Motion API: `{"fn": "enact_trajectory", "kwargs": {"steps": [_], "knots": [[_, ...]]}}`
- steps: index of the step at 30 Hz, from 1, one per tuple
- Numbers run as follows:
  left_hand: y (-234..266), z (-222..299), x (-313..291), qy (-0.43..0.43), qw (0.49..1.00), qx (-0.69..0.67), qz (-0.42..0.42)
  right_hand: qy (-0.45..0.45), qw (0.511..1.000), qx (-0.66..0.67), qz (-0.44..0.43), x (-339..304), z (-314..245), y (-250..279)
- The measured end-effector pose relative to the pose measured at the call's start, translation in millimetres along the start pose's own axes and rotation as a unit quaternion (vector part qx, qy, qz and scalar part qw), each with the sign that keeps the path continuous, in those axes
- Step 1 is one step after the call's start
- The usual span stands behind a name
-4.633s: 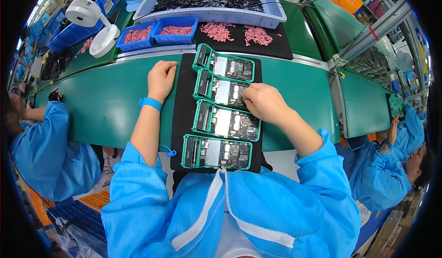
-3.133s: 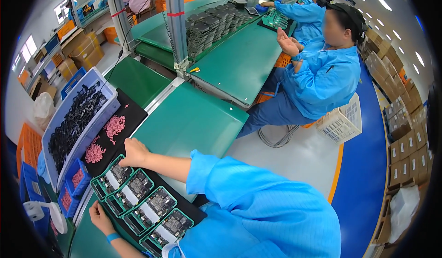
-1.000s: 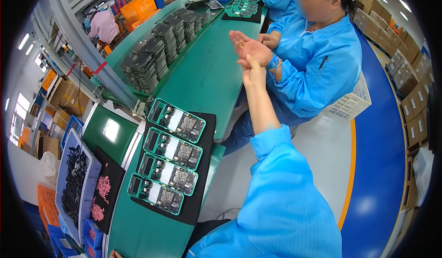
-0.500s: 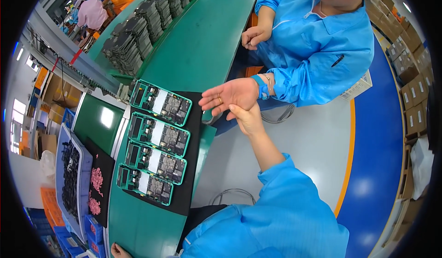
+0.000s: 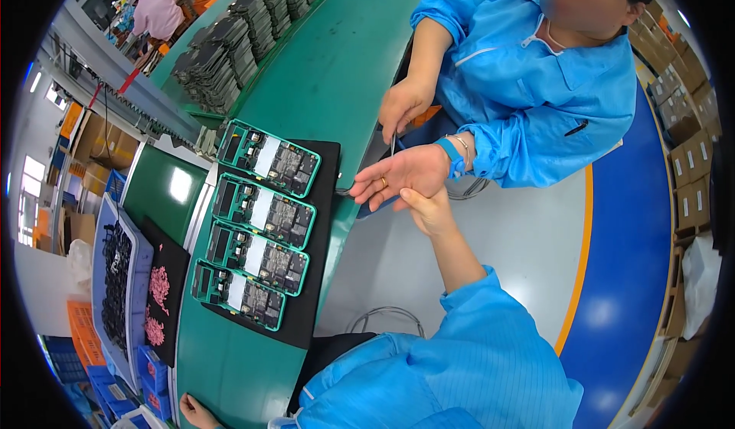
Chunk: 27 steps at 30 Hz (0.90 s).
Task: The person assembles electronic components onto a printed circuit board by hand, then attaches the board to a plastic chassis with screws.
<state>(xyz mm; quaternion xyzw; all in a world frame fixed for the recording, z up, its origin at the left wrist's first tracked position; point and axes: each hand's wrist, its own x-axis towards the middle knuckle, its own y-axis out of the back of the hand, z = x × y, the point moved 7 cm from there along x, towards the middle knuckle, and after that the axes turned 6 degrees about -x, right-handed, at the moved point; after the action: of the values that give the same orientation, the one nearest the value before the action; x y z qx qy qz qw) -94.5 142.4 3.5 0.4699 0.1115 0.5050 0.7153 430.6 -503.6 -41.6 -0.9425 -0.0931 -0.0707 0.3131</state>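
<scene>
My right hand [image 5: 430, 210] is closed round the lower edge of a co-worker's palm-up hand [image 5: 409, 170], which wears a ring and a blue wrist strap [image 5: 453, 157]. The co-worker's other hand [image 5: 407, 104] pinches a thin metal tool [image 5: 393, 144] just above that palm. At the lower left, my left hand [image 5: 199, 412] rests by the green bench with its fingers curled; whatever lies inside them, if anything, is hidden. Several green trays [image 5: 269, 158] with dark electronic boards inside lie in a column on a black mat [image 5: 325, 199], left of the joined hands.
Stacks of dark grey flat parts [image 5: 218, 61] line the far side of the green bench [image 5: 306, 76]. At left stand a bin of black parts [image 5: 119, 276], a dark mat with small pink pieces [image 5: 158, 287] and blue boxes [image 5: 155, 379]. A cable [image 5: 387, 314] loops on the floor.
The co-worker's free hand has come down towards the open palm, now with a thin metal tool showing in it. The palm and my right hand have shifted slightly right and down.
</scene>
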Motion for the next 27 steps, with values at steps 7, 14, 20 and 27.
{"fn": "enact_trajectory", "kwargs": {"steps": [7, 14, 20, 27], "knots": [[2.0, -5.6, -0.1, 0.013, 1.0, 0.015, 0.008, -0.053, 0.989, 0.013, -0.139, 2.5, -2.8, -8.0], [-1.5, -11.0, 4.6, 0.003, 1.0, -0.014, 0.003, -0.071, 0.98, -0.016, -0.187, 0.7, -10.4, -18.6], [-2.0, -16.9, 2.5, 0.008, 1.0, -0.014, -0.001, -0.082, 0.973, -0.057, -0.208, -1.1, -28.7, -41.1], [1.2, -8.7, -3.1, 0.007, 1.0, -0.022, 0.007, -0.063, 0.984, -0.07, -0.154, -4.0, -5.6, -2.2]]}}
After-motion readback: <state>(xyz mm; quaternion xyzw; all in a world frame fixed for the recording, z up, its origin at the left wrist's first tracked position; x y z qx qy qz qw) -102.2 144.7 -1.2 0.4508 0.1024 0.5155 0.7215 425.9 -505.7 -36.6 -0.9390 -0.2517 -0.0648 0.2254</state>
